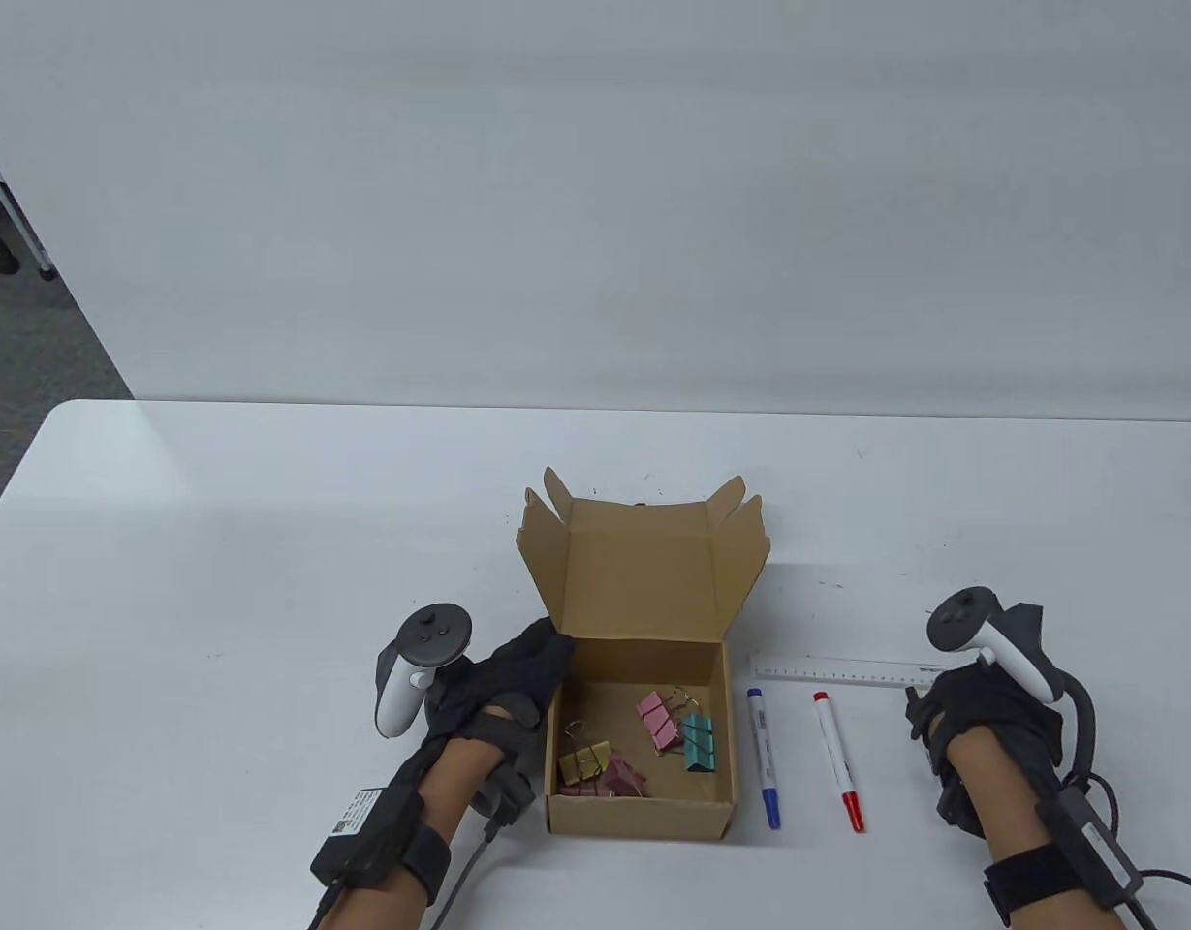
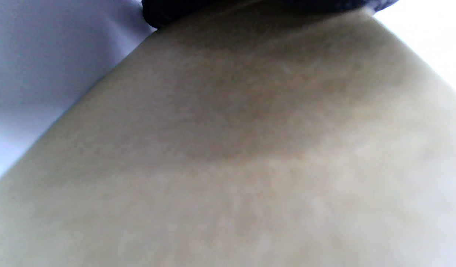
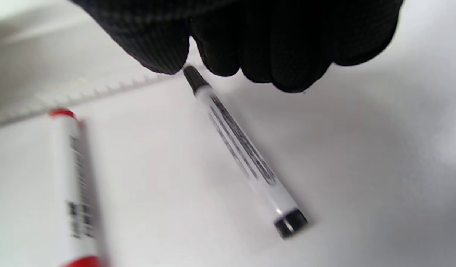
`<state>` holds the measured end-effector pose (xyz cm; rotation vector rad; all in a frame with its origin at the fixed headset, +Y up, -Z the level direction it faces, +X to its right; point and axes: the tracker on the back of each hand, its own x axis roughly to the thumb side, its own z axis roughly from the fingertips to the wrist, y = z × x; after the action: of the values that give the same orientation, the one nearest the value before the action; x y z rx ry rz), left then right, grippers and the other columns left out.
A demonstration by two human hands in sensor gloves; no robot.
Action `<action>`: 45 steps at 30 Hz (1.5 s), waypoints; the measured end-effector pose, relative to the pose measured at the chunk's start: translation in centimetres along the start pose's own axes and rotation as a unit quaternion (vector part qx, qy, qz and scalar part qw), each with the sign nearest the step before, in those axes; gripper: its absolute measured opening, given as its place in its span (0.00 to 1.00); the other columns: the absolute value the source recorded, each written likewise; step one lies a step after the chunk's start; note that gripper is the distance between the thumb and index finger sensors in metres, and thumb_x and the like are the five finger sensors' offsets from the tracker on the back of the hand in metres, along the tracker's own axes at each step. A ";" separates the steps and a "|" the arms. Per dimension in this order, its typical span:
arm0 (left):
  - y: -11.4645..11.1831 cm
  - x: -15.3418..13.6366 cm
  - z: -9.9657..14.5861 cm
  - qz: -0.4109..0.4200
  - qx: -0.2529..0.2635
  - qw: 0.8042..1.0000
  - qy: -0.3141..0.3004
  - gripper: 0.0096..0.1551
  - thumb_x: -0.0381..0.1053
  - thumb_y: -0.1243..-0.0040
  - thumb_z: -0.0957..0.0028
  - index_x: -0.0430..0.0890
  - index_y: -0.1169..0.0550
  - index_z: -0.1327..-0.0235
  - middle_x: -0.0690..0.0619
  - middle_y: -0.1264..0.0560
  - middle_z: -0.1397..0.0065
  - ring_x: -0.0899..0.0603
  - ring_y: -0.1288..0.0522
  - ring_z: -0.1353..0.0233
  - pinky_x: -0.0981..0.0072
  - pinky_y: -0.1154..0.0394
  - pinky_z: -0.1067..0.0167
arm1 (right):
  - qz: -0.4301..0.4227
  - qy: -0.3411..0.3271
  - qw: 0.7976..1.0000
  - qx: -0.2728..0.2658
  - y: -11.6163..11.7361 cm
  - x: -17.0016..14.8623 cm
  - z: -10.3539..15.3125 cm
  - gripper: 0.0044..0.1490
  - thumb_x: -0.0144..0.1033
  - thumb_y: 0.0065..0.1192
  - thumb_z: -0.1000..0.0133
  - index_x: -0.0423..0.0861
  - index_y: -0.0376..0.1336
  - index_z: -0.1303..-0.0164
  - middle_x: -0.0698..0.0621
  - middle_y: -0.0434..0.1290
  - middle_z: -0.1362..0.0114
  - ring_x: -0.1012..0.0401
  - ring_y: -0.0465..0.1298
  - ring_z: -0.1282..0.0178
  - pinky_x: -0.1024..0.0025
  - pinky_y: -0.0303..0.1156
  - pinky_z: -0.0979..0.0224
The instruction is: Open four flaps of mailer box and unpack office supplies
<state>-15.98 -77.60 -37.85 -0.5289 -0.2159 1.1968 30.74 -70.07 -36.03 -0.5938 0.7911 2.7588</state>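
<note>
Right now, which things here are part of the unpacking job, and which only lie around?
Part of the job:
- mailer box, flaps open
- four binder clips in the box
- blue marker, red marker, black marker, ruler, on the table
- left hand at the box
- right hand by the black marker

Only lying around:
- nothing that I can see

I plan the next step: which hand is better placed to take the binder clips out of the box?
Probably the left. The left hand already rests on the box wall beside the binder clips; the right hand is over a black marker.
</note>
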 end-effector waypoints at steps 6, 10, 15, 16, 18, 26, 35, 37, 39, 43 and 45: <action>0.0 0.0 0.0 0.001 0.000 1.000 0.000 0.41 0.72 0.54 0.34 0.54 0.44 0.13 0.41 0.39 0.12 0.27 0.43 0.16 0.33 0.55 0.20 | -0.117 -0.144 0.980 -0.072 -3.1 3.9 5.2 0.32 0.47 0.61 0.32 0.39 0.63 0.26 0.39 0.69 0.25 0.41 0.73 0.35 0.43 0.69 0.36; 0.0 0.0 0.0 0.001 0.001 1.000 0.000 0.41 0.72 0.54 0.34 0.54 0.44 0.13 0.41 0.39 0.12 0.27 0.43 0.16 0.32 0.55 0.20 | -0.261 -0.257 0.929 -0.041 -0.5 7.3 6.5 0.34 0.48 0.58 0.31 0.39 0.58 0.22 0.37 0.62 0.20 0.38 0.66 0.28 0.38 0.62 0.30; 0.0 0.0 0.0 0.001 0.001 1.000 0.000 0.41 0.72 0.54 0.34 0.54 0.44 0.13 0.41 0.39 0.12 0.27 0.43 0.16 0.32 0.55 0.20 | -0.268 -0.260 0.927 0.026 3.1 10.3 4.8 0.38 0.48 0.56 0.31 0.39 0.51 0.18 0.37 0.53 0.16 0.36 0.56 0.22 0.34 0.54 0.26; 0.0 0.0 0.0 0.001 0.001 1.000 0.000 0.41 0.72 0.54 0.34 0.54 0.44 0.13 0.41 0.39 0.12 0.27 0.43 0.16 0.32 0.55 0.20 | -0.275 -0.259 0.925 0.038 4.0 10.7 4.1 0.39 0.49 0.55 0.31 0.39 0.49 0.18 0.37 0.50 0.15 0.36 0.55 0.21 0.34 0.53 0.25; 0.0 0.0 0.0 0.001 0.001 1.000 0.000 0.40 0.72 0.54 0.34 0.55 0.44 0.13 0.41 0.39 0.12 0.27 0.43 0.16 0.33 0.55 0.20 | -0.292 -0.254 0.922 0.026 5.2 10.9 3.3 0.40 0.48 0.54 0.31 0.38 0.48 0.17 0.37 0.49 0.15 0.35 0.53 0.21 0.34 0.50 0.25; 0.0 0.0 0.0 0.002 0.000 1.000 -0.001 0.41 0.72 0.54 0.34 0.54 0.44 0.13 0.41 0.39 0.12 0.27 0.43 0.16 0.33 0.55 0.20 | -0.404 -0.328 0.849 0.094 8.0 11.2 0.9 0.37 0.47 0.51 0.31 0.40 0.50 0.18 0.39 0.48 0.15 0.35 0.48 0.19 0.34 0.43 0.23; 0.0 -0.1 -0.1 0.003 0.000 1.000 -0.002 0.41 0.72 0.54 0.34 0.55 0.44 0.13 0.41 0.39 0.12 0.27 0.43 0.16 0.33 0.55 0.20 | -0.426 -0.354 0.829 0.076 8.8 11.2 0.4 0.34 0.47 0.51 0.30 0.39 0.54 0.20 0.40 0.55 0.16 0.36 0.52 0.19 0.35 0.44 0.23; -0.1 -0.2 0.0 0.010 0.003 1.000 -0.003 0.41 0.72 0.54 0.34 0.54 0.44 0.13 0.42 0.39 0.12 0.27 0.43 0.16 0.33 0.55 0.20 | -0.424 -0.361 0.828 0.067 8.9 11.2 0.3 0.35 0.47 0.51 0.30 0.38 0.54 0.21 0.40 0.56 0.16 0.36 0.53 0.20 0.35 0.44 0.23; -0.1 -0.3 0.0 0.017 0.004 1.000 -0.006 0.41 0.72 0.54 0.34 0.54 0.44 0.13 0.42 0.39 0.12 0.27 0.43 0.15 0.33 0.56 0.20 | -0.420 -0.366 0.828 0.064 8.9 11.2 0.3 0.35 0.47 0.50 0.30 0.38 0.54 0.21 0.39 0.56 0.17 0.36 0.54 0.21 0.35 0.45 0.23; -0.2 -0.3 0.1 0.025 0.006 1.000 -0.013 0.41 0.72 0.53 0.33 0.54 0.45 0.13 0.42 0.41 0.11 0.27 0.44 0.15 0.33 0.56 0.20 | -0.421 -0.374 0.824 0.064 9.0 11.2 0.3 0.35 0.48 0.50 0.30 0.38 0.53 0.21 0.38 0.56 0.17 0.36 0.56 0.22 0.35 0.47 0.23; 0.1 -0.2 0.4 0.020 0.011 1.000 -0.012 0.42 0.71 0.52 0.33 0.55 0.47 0.12 0.42 0.44 0.10 0.27 0.46 0.14 0.31 0.56 0.20 | -0.417 -0.371 0.827 0.063 8.9 11.2 0.4 0.35 0.47 0.50 0.30 0.38 0.53 0.20 0.38 0.56 0.17 0.36 0.56 0.21 0.34 0.47 0.23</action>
<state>-16.26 -77.68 -37.55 -0.5023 -0.2129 1.2442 17.83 -76.33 -36.49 0.1760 0.3676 1.8352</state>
